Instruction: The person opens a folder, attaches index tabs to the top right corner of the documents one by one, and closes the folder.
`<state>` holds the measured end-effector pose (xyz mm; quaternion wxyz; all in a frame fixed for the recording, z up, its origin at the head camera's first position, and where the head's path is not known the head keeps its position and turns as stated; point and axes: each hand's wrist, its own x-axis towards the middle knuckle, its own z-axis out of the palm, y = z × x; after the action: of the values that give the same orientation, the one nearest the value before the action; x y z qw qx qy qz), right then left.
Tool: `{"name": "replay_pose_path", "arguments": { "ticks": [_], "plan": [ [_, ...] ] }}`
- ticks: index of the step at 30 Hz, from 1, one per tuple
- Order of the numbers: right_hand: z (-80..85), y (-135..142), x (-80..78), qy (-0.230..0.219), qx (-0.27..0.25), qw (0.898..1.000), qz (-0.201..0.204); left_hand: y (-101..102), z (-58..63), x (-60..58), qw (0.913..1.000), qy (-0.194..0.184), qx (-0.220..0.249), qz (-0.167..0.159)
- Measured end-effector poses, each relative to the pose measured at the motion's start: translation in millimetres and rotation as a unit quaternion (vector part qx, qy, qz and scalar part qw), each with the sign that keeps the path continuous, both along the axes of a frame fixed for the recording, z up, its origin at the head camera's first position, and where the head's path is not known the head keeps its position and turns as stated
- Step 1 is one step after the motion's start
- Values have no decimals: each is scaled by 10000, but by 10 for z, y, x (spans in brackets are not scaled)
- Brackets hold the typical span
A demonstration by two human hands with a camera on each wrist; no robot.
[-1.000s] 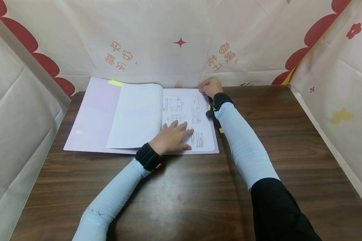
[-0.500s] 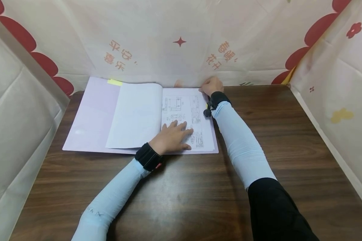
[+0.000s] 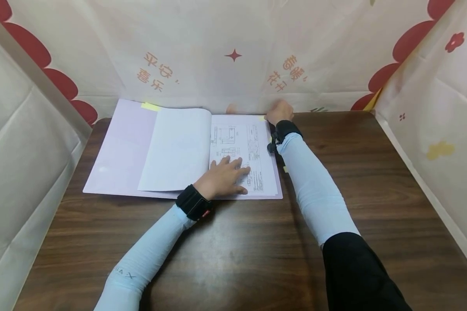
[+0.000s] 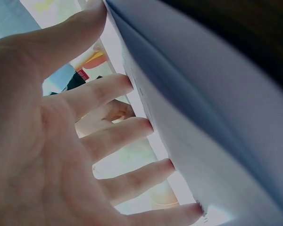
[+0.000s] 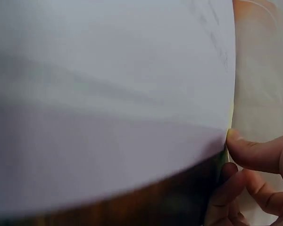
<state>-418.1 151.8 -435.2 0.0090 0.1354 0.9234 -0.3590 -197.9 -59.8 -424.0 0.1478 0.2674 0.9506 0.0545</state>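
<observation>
A folder with a pale lilac cover lies open on the table. Its turned-over white page curves to the left, and a printed sheet with line drawings faces up on the right. My left hand rests spread on the lower part of that sheet; its fingertips touch the paper in the left wrist view. At the sheet's far right corner, my right hand pinches a yellow sticky tab between thumb and curled fingers. The tab's outer end is hidden by the fingers.
Another yellow sticky tab sits on the left cover's top edge, and a small yellow piece shows beside the right edge. A printed cloth hangs right behind the folder. Brown wooden tabletop extends in front.
My right hand has shifted slightly right and away from the sheet's corner, where a bit of yellow now shows. The left hand stays spread on the sheet.
</observation>
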Motion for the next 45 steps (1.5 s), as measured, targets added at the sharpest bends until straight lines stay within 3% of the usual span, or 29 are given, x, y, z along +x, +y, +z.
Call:
{"name": "replay_pose_path", "arguments": {
  "ticks": [10,15,18,23,28,31,35,45],
  "plan": [
    [-13,260,93,-35,558,9976,404,1,8,38,10000,-63,-34,-66],
    [57,357,348,234,865,9848,1485,-30,20,31,10000,-67,42,-35],
    [93,382,619,529,905,9630,2484,-44,15,34,9999,-129,96,-3],
    [123,422,1188,710,980,9150,3848,-46,-18,50,9996,-268,132,-25],
    [176,471,1647,415,1379,8706,4705,-38,-27,44,9996,-227,184,3],
    [154,490,1790,179,1678,8532,4936,-35,-16,34,9997,-187,172,31],
    [115,493,1863,219,1923,8507,4887,-23,8,21,9998,-139,154,11],
    [98,479,1858,366,1892,8673,4590,21,71,1,9998,-158,30,-75]
  ]
}}
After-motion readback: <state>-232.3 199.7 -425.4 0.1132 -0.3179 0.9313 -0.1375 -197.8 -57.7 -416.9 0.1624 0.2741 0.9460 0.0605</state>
